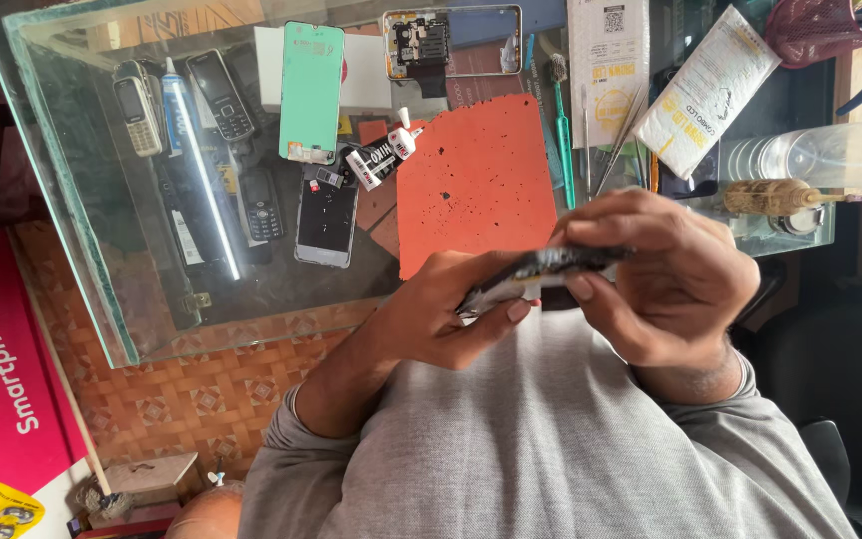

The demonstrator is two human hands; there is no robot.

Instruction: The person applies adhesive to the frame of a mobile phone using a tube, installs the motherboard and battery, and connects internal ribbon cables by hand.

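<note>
head view: phone [541, 274] is off the glass counter [152, 289], held edge-on at chest level, so the work looks mid-way by my reading; opened frame [451, 45] and green-film screen [311, 90] lie at 11 o'clock of the hands. left hand [441, 309] pinches the phone's lower end from 8 o'clock; right hand [670, 269] curls over its upper end from 3 o'clock, fingers closed on it.

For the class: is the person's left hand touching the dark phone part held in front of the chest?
Touching. The head view shows the left hand gripping the dark phone part, thumb pressed against its edge.
</note>
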